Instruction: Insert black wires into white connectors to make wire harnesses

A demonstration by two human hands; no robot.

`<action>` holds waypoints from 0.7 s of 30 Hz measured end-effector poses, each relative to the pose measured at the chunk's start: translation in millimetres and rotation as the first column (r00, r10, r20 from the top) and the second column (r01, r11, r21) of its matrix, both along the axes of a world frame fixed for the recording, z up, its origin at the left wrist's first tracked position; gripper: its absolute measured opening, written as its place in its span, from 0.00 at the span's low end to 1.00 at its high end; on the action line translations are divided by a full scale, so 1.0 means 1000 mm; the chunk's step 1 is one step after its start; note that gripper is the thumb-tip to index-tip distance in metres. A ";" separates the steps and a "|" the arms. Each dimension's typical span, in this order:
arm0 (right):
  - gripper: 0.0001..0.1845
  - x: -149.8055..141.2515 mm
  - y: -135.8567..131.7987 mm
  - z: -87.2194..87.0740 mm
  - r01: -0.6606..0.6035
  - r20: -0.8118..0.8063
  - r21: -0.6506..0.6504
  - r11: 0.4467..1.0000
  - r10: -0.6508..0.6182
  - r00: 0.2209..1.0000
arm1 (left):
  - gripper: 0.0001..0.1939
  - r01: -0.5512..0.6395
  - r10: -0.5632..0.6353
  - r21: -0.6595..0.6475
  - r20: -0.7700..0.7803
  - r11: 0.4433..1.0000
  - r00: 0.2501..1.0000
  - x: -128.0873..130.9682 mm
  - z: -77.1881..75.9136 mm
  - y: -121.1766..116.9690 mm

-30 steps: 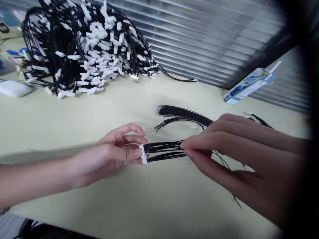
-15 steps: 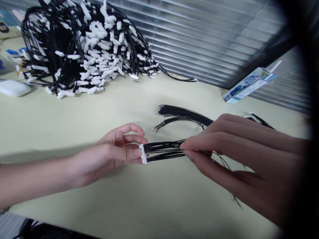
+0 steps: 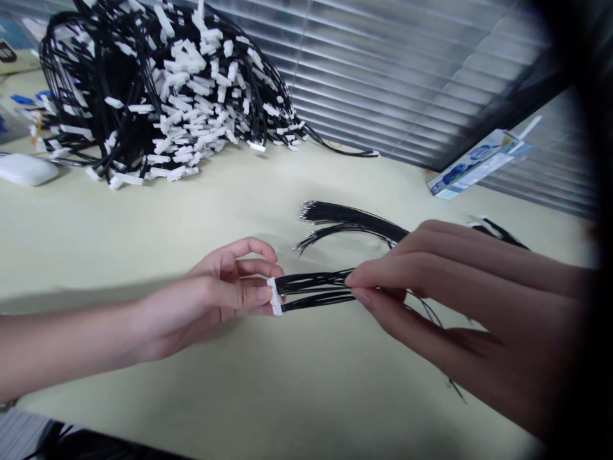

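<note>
My left hand pinches a white plastic connector between thumb and fingers. Several thin black wires run out of the connector to the right, in an upper and a lower group with a gap between. Thumb and index finger of my right hand are closed on these wires a short way from the connector. Past the right fingers, loose wire ends hang down toward the table. Behind the right hand lies a bundle of loose black wires with bare metal terminals at their left ends.
A big heap of black wire harnesses with white connectors fills the back left of the table. Near it lies a white rounded case. A blue and white carton stands by the window blinds. More black wires lie at right.
</note>
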State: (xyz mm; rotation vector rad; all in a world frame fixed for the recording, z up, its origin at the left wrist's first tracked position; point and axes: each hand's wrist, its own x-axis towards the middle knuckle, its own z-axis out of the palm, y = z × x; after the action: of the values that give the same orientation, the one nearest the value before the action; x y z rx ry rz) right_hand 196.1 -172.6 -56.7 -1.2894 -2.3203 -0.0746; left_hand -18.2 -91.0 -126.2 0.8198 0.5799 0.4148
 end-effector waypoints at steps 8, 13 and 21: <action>0.03 -0.001 0.002 -0.001 -0.001 -0.001 0.001 1.000 0.001 1.000 | 0.12 -0.016 0.016 -0.014 -0.001 1.000 1.000 0.002 0.000 0.001; 0.04 -0.002 0.001 -0.001 0.002 -0.023 -0.018 1.000 -0.002 1.000 | 0.12 -0.012 0.011 -0.015 -0.004 1.000 1.000 0.001 0.000 0.000; 0.03 -0.001 -0.001 0.000 0.010 -0.009 0.001 1.000 -0.010 1.000 | 0.12 -0.010 0.010 -0.014 -0.001 1.000 1.000 0.001 0.000 0.000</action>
State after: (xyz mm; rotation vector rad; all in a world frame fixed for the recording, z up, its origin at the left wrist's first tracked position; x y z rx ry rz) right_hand 195.0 -173.5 -56.9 -1.2989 -2.3057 -0.0727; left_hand -17.4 -91.3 -125.9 0.8045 0.5877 0.4189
